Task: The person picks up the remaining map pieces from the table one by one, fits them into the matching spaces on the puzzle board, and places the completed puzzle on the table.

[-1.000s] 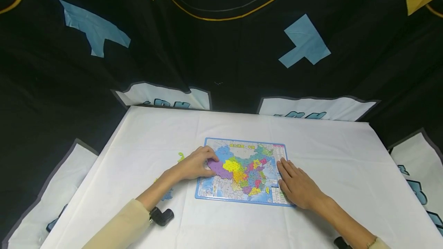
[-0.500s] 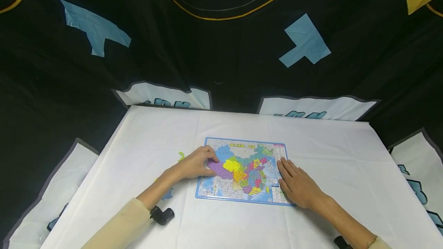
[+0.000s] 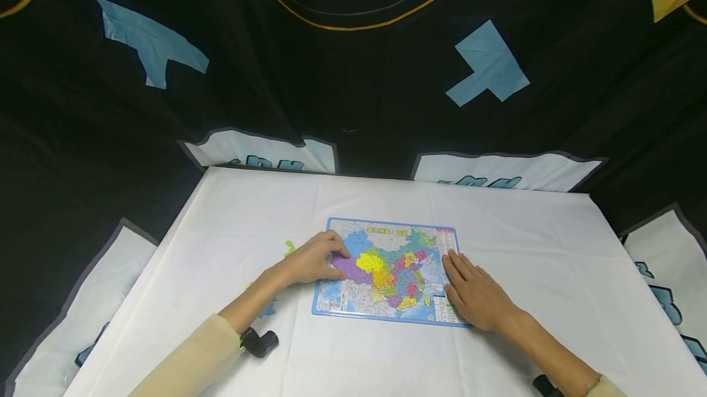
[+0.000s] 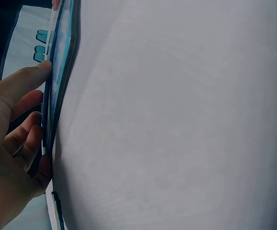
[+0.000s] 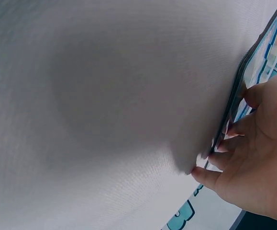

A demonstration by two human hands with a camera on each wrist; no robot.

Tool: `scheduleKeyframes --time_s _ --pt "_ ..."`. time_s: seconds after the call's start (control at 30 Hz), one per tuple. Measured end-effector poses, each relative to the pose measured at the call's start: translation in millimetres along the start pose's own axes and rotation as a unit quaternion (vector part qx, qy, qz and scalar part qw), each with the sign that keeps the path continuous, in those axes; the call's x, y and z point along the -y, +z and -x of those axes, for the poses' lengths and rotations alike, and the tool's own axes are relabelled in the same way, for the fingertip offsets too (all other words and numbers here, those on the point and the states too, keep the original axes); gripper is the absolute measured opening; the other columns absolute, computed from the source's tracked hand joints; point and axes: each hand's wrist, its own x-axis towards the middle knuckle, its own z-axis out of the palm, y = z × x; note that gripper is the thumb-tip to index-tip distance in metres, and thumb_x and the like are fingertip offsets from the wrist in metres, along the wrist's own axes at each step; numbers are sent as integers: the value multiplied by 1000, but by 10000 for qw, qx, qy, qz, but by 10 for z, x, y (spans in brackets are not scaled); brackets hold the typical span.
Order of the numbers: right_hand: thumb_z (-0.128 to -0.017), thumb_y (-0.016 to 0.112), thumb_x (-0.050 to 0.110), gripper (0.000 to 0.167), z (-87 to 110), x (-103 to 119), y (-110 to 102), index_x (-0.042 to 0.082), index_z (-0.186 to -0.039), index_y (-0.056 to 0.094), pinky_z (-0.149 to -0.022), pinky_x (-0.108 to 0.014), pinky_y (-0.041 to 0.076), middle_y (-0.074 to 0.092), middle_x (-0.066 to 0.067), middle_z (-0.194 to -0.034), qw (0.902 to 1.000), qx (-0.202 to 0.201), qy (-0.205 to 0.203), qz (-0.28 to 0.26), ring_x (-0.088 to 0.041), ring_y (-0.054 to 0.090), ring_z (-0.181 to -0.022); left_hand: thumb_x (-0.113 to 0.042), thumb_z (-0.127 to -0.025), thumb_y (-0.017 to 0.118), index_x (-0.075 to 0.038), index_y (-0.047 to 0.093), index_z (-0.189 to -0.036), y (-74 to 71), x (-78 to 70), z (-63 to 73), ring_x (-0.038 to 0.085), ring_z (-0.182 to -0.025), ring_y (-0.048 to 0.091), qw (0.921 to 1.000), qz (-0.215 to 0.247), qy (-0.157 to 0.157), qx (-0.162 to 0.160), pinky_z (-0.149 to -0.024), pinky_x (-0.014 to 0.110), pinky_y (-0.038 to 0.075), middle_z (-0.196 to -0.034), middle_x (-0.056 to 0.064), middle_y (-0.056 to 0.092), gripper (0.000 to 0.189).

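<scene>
A map puzzle board (image 3: 331, 305) with a blue border lies on the white table, printed with a colourful map of China. My left hand (image 3: 315, 260) is over its left side, thumb and curled fingers pinching a purple puzzle piece (image 3: 353, 271) at its edges, level with the coloured pieces beside it. In the left wrist view, the thumb tip (image 4: 45, 67) is right at the board's surface. My right hand (image 3: 477, 296) rests with fairly straight fingers along the board's right edge. Seen from the right wrist, those fingers (image 5: 234, 143) lie over the board's rim.
Left of the board, a green piece (image 3: 289, 248) and a blue piece (image 3: 268, 309) lie on the white tablecloth (image 3: 386, 360), partly hidden by my left arm. A black curtain (image 3: 353, 96) hangs behind the table's far edge.
</scene>
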Motion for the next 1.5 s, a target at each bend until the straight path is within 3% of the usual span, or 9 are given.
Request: scheduleKeyframes --time_s 0.5,1.13,1.5 --pt "-106 46 28 59 18 12 5 -6 -151 33 -109 -61 29 28 -24 -157 9999 47 -27 -84 -42 27 -144 -22 -79 84 -11 72 -111 11 14 14 18 -107 51 9999 3 -14 143 -98 40 44 -111 -3 55 35" --pt "-105 47 27 58 7 9 3 -6 -151 33 -109 -60 31 30 -24 -157 10000 -20 -59 -49 -42 29 -143 -10 -85 78 -10 76 -110 -52 77 33 23 -112 56 9994 151 285 137 -101 43 45 -114 -2 60 25" --pt "-105 48 28 59 11 -13 1 -5 -152 32 -110 -61 29 29 -23 -158 10000 -29 -18 -16 -41 27 -144 -10 -87 76 -12 75 -111 -129 42 52 23 -116 56 9992 354 178 67 -103 45 43 -116 -2 63 25"
